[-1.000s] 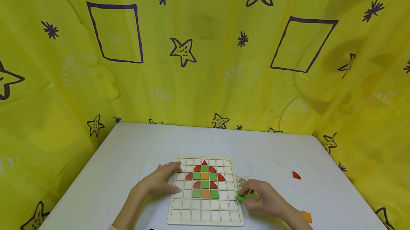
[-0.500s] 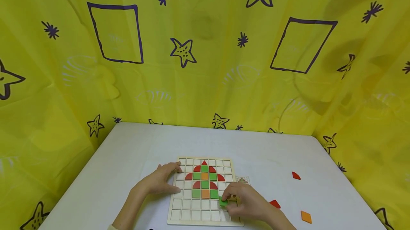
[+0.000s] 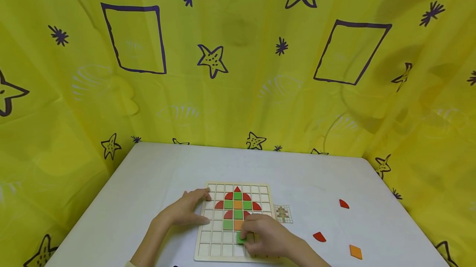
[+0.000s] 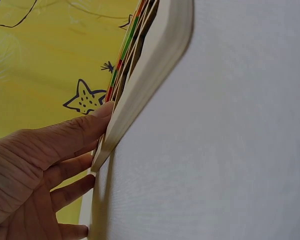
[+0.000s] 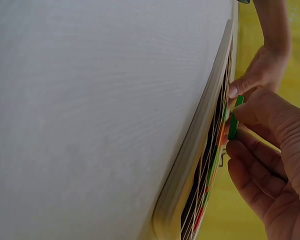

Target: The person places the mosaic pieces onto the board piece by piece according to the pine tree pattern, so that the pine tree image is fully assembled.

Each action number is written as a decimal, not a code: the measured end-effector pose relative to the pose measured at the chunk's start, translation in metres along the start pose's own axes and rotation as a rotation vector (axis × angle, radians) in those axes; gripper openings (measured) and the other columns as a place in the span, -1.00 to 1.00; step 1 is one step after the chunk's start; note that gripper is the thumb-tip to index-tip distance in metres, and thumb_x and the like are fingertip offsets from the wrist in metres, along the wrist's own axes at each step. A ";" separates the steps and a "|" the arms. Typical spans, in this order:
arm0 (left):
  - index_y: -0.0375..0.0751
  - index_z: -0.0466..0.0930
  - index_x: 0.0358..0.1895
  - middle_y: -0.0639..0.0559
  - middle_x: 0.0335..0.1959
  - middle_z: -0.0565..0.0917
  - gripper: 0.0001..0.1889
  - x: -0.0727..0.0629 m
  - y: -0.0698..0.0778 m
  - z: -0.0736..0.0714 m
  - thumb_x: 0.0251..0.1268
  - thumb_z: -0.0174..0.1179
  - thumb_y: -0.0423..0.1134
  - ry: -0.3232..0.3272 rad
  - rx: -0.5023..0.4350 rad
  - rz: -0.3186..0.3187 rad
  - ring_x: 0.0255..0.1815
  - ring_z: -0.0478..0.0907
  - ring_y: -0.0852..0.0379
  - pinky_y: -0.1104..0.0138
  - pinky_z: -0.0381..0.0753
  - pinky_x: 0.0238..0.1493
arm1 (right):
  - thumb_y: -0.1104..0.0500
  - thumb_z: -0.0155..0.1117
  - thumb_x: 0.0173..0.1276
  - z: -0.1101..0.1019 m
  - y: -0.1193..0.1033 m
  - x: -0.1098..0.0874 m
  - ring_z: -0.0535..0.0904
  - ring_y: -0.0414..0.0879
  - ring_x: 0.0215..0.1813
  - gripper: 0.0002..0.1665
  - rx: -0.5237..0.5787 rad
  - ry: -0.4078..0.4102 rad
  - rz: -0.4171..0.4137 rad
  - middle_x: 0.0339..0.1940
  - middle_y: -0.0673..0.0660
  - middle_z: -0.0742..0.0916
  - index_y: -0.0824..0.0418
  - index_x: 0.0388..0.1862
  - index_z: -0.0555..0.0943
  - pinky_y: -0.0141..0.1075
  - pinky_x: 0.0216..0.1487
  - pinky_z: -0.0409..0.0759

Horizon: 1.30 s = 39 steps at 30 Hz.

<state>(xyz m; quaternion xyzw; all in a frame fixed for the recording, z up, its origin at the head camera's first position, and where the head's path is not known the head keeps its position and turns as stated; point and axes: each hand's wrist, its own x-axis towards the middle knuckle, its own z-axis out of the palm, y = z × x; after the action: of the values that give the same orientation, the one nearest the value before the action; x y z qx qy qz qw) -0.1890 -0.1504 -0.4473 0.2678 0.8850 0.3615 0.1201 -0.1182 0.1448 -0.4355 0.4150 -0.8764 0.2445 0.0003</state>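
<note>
A light wooden grid board (image 3: 204, 249) lies on the table, with red, green and orange tiles set in a tree-like pattern. My right hand (image 3: 265, 236) pinches a green square tile (image 3: 241, 239) over the board, just below the orange tile (image 3: 238, 225) of the pattern's lowest row. In the right wrist view, thumb and fingers hold that green tile (image 5: 233, 125) tilted, close over the grid. Along the board's left side, my left hand (image 3: 186, 209) rests with thumb and fingers spread; the left wrist view has the thumb (image 4: 102, 112) on the board's edge.
Beside the board's right edge lies a small card (image 3: 284, 214) printed with a gridded tree. Farther right are two red quarter-round pieces, one back (image 3: 343, 204) and one nearer (image 3: 319, 237), plus an orange square tile (image 3: 355, 252). A yellow curtain (image 3: 238, 93) hangs behind the table.
My right hand has carried the green tile leftward from the board's right edge to below the pattern, uncovering the card and the nearer red piece. The left hand stays put.
</note>
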 end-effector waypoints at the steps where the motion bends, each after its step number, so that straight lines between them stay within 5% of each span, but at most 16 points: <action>1: -0.17 0.51 0.03 -0.31 0.47 0.41 -0.49 0.000 0.000 0.000 0.06 0.55 -0.17 0.000 0.000 0.001 0.55 0.20 -0.37 -0.46 -0.19 0.48 | 0.24 0.48 0.13 0.001 -0.001 0.002 0.49 -0.40 -0.26 -0.83 -0.014 -0.007 -0.001 -0.31 -0.27 0.64 -0.02 -0.36 0.69 -0.57 -0.10 0.54; 16: -0.14 0.50 0.01 -0.30 0.47 0.42 -0.50 0.001 -0.002 0.000 0.07 0.56 -0.15 -0.002 -0.002 0.007 0.54 0.22 -0.37 -0.46 -0.17 0.48 | 0.25 0.47 0.21 0.001 -0.004 0.012 0.49 -0.42 -0.24 -0.85 -0.050 -0.055 0.034 -0.27 -0.23 0.68 0.03 -0.28 0.70 -0.56 -0.08 0.56; 28: -0.14 0.52 0.03 -0.30 0.47 0.42 -0.51 0.002 -0.002 0.001 0.07 0.55 -0.16 0.000 0.007 -0.009 0.54 0.22 -0.36 -0.44 -0.15 0.50 | 0.27 0.44 0.23 0.002 -0.002 0.010 0.54 -0.41 -0.18 -0.84 0.000 -0.019 -0.024 -0.23 -0.20 0.72 0.05 -0.23 0.71 -0.55 -0.04 0.57; 39: -0.16 0.52 0.03 -0.32 0.45 0.42 -0.51 0.001 -0.001 0.000 0.07 0.55 -0.17 0.000 0.011 0.008 0.54 0.22 -0.38 -0.47 -0.17 0.47 | 0.29 0.39 0.28 0.006 -0.007 0.021 0.62 -0.38 0.01 -0.77 0.065 -0.088 -0.092 -0.07 -0.13 0.78 0.14 -0.08 0.75 -0.50 0.14 0.59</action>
<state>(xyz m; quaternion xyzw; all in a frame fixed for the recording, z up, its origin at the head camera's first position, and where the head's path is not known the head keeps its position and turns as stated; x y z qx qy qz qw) -0.1903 -0.1503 -0.4481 0.2720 0.8860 0.3570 0.1169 -0.1251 0.1232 -0.4339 0.4651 -0.8471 0.2538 -0.0403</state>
